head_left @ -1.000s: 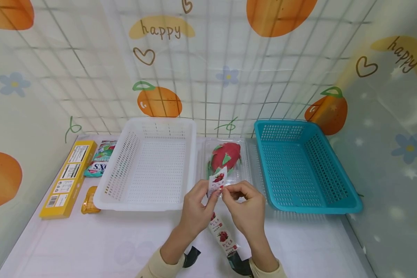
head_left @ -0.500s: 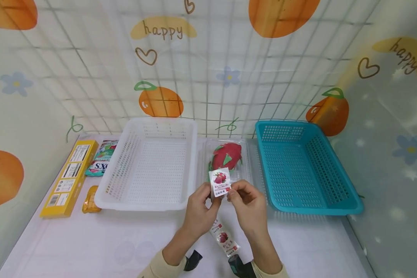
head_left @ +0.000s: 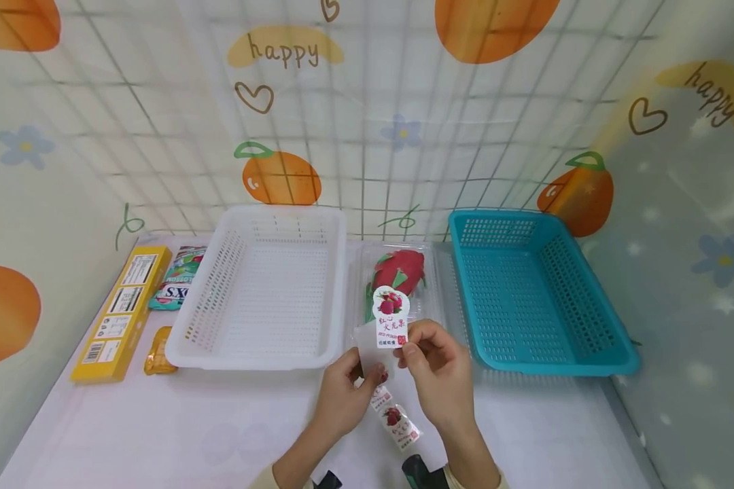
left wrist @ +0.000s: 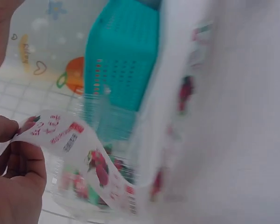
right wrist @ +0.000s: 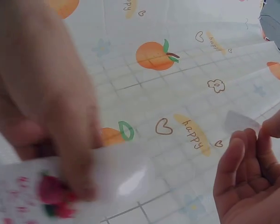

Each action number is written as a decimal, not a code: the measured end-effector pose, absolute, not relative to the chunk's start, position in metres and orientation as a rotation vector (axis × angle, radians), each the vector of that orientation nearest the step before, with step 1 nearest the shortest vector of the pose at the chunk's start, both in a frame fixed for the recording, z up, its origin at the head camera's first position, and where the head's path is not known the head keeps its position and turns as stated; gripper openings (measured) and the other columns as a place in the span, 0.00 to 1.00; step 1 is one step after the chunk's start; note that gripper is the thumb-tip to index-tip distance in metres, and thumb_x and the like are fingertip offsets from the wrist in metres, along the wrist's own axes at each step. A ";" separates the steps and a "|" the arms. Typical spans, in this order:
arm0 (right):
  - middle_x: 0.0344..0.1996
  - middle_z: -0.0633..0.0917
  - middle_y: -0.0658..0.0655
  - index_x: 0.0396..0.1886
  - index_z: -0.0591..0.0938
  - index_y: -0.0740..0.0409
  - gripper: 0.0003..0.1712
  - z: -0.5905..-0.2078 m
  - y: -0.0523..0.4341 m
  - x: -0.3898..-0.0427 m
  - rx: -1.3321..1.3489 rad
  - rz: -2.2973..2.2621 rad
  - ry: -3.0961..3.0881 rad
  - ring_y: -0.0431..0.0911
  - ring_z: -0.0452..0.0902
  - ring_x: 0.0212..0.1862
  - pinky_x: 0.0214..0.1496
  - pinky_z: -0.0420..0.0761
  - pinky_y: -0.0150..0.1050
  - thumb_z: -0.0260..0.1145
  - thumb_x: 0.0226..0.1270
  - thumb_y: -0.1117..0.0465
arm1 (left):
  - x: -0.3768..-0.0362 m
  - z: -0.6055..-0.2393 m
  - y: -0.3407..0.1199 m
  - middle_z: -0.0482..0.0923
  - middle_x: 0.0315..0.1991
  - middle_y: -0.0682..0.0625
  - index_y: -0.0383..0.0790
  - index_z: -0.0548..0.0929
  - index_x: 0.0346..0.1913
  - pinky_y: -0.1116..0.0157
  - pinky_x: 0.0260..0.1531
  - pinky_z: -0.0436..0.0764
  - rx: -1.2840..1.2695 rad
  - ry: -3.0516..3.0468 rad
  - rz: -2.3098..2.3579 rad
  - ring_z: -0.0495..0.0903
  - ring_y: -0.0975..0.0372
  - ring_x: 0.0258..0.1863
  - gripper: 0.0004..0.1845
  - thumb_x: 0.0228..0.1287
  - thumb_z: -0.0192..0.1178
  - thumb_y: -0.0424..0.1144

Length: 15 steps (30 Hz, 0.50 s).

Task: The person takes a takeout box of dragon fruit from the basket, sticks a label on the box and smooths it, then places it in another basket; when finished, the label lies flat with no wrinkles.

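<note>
Nearest, below the grip, one printed sticker strip [head_left: 396,420] lies on the white table [head_left: 159,428], long axis running toward the person. The right hand [head_left: 437,370] pinches a white dragon-fruit sticker [head_left: 391,318] upright, rounded end pointing away; the left hand [head_left: 348,387] pinches its clear backing film [head_left: 367,350], now peeled apart from it. Beyond sit one clear dragon-fruit box [head_left: 397,278] and two baskets, one white [head_left: 269,288], one teal [head_left: 526,288].
</note>
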State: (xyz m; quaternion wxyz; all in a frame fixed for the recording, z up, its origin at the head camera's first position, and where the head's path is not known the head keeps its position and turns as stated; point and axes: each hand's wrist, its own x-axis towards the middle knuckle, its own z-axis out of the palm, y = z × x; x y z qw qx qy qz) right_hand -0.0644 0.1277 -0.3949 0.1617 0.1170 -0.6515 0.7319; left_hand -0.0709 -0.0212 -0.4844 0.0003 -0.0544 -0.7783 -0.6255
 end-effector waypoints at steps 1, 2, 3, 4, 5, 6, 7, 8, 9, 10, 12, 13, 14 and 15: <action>0.33 0.83 0.48 0.33 0.76 0.72 0.04 -0.395 0.128 -0.064 0.349 2.087 -1.848 0.41 0.81 0.31 0.35 0.85 0.31 0.58 0.65 0.81 | -0.069 -0.487 -0.023 0.87 0.43 0.43 0.35 0.83 0.52 0.70 0.39 0.85 -0.134 -2.461 -2.008 0.86 0.64 0.38 0.12 0.68 0.66 0.34; 0.33 0.83 0.48 0.32 0.76 0.73 0.05 -0.395 0.127 -0.064 0.354 2.087 -1.838 0.42 0.81 0.31 0.35 0.84 0.31 0.58 0.65 0.81 | -0.066 -0.490 -0.026 0.87 0.46 0.42 0.33 0.83 0.54 0.70 0.41 0.85 -0.103 -2.471 -2.051 0.87 0.63 0.41 0.14 0.69 0.66 0.35; 0.33 0.83 0.48 0.32 0.76 0.73 0.05 -0.395 0.127 -0.064 0.357 2.081 -1.834 0.41 0.81 0.31 0.35 0.84 0.30 0.58 0.65 0.81 | -0.064 -0.493 -0.028 0.87 0.47 0.41 0.32 0.82 0.55 0.71 0.42 0.85 -0.075 -2.487 -2.078 0.87 0.62 0.42 0.16 0.69 0.66 0.35; 0.33 0.83 0.48 0.32 0.76 0.73 0.05 -0.396 0.127 -0.064 0.359 2.078 -1.831 0.41 0.81 0.31 0.35 0.84 0.30 0.58 0.65 0.81 | -0.062 -0.496 -0.031 0.87 0.48 0.40 0.31 0.82 0.57 0.71 0.42 0.85 -0.058 -2.497 -2.108 0.87 0.61 0.44 0.17 0.69 0.66 0.36; 0.34 0.83 0.48 0.33 0.76 0.73 0.05 -0.396 0.127 -0.064 0.359 2.073 -1.829 0.41 0.81 0.31 0.35 0.84 0.30 0.58 0.65 0.81 | -0.060 -0.499 -0.034 0.86 0.49 0.39 0.30 0.81 0.57 0.72 0.42 0.85 -0.052 -2.506 -2.133 0.87 0.60 0.44 0.18 0.69 0.65 0.36; 0.34 0.83 0.48 0.33 0.76 0.73 0.05 -0.396 0.127 -0.065 0.359 2.072 -1.826 0.40 0.81 0.31 0.35 0.84 0.30 0.58 0.65 0.81 | -0.059 -0.502 -0.037 0.86 0.50 0.38 0.29 0.81 0.58 0.72 0.42 0.85 -0.052 -2.517 -2.152 0.86 0.60 0.45 0.19 0.69 0.65 0.36; 0.34 0.82 0.48 0.33 0.75 0.73 0.05 -0.397 0.127 -0.065 0.360 2.070 -1.822 0.40 0.81 0.31 0.35 0.84 0.30 0.58 0.65 0.81 | -0.058 -0.504 -0.040 0.86 0.50 0.38 0.29 0.80 0.59 0.72 0.41 0.85 -0.060 -2.528 -2.169 0.86 0.60 0.45 0.20 0.69 0.65 0.36; 0.33 0.82 0.48 0.33 0.75 0.73 0.05 -0.397 0.127 -0.065 0.364 2.068 -1.817 0.40 0.81 0.31 0.35 0.84 0.30 0.57 0.65 0.82 | -0.057 -0.507 -0.043 0.86 0.49 0.38 0.28 0.80 0.59 0.72 0.40 0.85 -0.073 -2.545 -2.177 0.85 0.61 0.44 0.20 0.69 0.65 0.36; 0.33 0.82 0.48 0.33 0.75 0.73 0.05 -0.398 0.127 -0.066 0.367 2.068 -1.813 0.39 0.82 0.31 0.35 0.84 0.29 0.57 0.65 0.82 | -0.056 -0.509 -0.047 0.87 0.47 0.38 0.28 0.80 0.58 0.73 0.39 0.84 -0.089 -2.577 -2.169 0.85 0.62 0.42 0.20 0.69 0.65 0.37; 0.33 0.81 0.48 0.33 0.75 0.73 0.05 -0.398 0.127 -0.066 0.374 2.069 -1.806 0.40 0.82 0.31 0.35 0.84 0.29 0.57 0.66 0.82 | -0.054 -0.511 -0.050 0.87 0.46 0.39 0.28 0.80 0.58 0.73 0.37 0.84 -0.106 -2.612 -2.159 0.85 0.63 0.40 0.20 0.69 0.65 0.38; 0.33 0.80 0.48 0.33 0.75 0.74 0.05 -0.399 0.126 -0.067 0.390 2.077 -1.791 0.40 0.81 0.31 0.35 0.84 0.29 0.57 0.66 0.82 | -0.052 -0.514 -0.058 0.88 0.43 0.41 0.28 0.80 0.58 0.73 0.35 0.83 -0.141 -2.688 -2.115 0.84 0.66 0.36 0.21 0.70 0.65 0.40; 0.33 0.80 0.48 0.33 0.75 0.74 0.04 -0.400 0.126 -0.067 0.396 2.080 -1.785 0.40 0.81 0.31 0.35 0.84 0.29 0.57 0.66 0.82 | -0.050 -0.514 -0.063 0.88 0.42 0.42 0.28 0.80 0.58 0.73 0.33 0.83 -0.151 -2.730 -2.082 0.84 0.67 0.35 0.22 0.70 0.65 0.42; 0.33 0.80 0.48 0.33 0.75 0.74 0.04 -0.400 0.126 -0.067 0.401 2.084 -1.782 0.39 0.81 0.31 0.35 0.84 0.29 0.57 0.66 0.82 | -0.048 -0.515 -0.067 0.89 0.42 0.44 0.28 0.80 0.58 0.72 0.32 0.82 -0.158 -2.769 -2.050 0.83 0.68 0.33 0.23 0.70 0.65 0.44; 0.33 0.80 0.48 0.33 0.75 0.74 0.04 -0.400 0.126 -0.068 0.405 2.085 -1.781 0.40 0.81 0.31 0.35 0.84 0.29 0.57 0.66 0.82 | -0.046 -0.516 -0.072 0.89 0.41 0.45 0.29 0.80 0.58 0.73 0.32 0.82 -0.167 -2.805 -2.013 0.82 0.69 0.33 0.24 0.71 0.65 0.47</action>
